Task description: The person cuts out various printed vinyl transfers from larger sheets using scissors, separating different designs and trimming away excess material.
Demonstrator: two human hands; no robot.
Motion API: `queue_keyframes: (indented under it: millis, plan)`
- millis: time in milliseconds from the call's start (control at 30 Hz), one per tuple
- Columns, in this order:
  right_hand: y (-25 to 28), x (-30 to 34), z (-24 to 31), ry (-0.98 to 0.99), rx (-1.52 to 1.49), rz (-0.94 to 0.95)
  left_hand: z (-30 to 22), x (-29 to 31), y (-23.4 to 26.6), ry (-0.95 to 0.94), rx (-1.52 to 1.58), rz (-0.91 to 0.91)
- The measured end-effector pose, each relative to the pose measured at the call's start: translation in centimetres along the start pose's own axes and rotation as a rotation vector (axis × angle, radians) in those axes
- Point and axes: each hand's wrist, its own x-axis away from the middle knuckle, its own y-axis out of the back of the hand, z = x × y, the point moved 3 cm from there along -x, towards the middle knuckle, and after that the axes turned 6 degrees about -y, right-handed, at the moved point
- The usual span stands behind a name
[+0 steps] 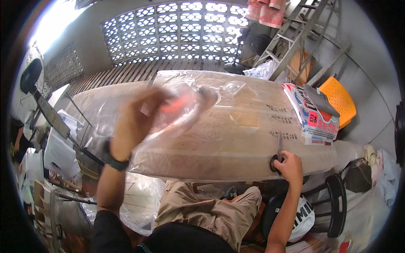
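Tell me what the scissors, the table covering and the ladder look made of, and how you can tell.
Scissors: greyish, likely metal blades; dark handles, probably plastic, though coated metal is possible.
Table covering: glossy clear plastic film, judging by its creases, highlights and see-through look.
Ladder: probably metal, perhaps aluminium, from its silvery-grey rails and steps.

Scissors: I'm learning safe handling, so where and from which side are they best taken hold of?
I'd take the scissors by the black handle, coming from the person's side of the table: the narrow blades point away from there.
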Motion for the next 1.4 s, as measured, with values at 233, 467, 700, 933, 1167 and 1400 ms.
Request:
queue_keyframes:
  millis: [233,467,700,933,1167,1400]
  plan:
    - [0.8,1.3,2.1,-0.095,-0.025,0.136,-1.9,-6.6,16.2,-0.131,-0.194,-0.051]
    - [0.3,1.2,-0.8,-0.042,0.035,-0.096,6.2,-14.8,6.3,-0.059,-0.01,0.461]
    - [0.2,3.3,0.2,-0.17,-0.451,0.163,21.9,-4.6,-11.5,-0.259,-0.23,0.811]
    - [1.5,12.2,-4.2,-0.182,-1.165,0.153,9.4,2.1,-9.0,0.079,-0.164,0.422]
    - [-2.5,18.1,0.5,-0.287,-1.351,0.131,8.2,13.2,-5.8,0.262,-0.204,0.72]
    - [-7.1,21.0,8.5,-0.169,-1.231,0.696,8.5,13.7,-3.7,0.345,-0.259,0.482]
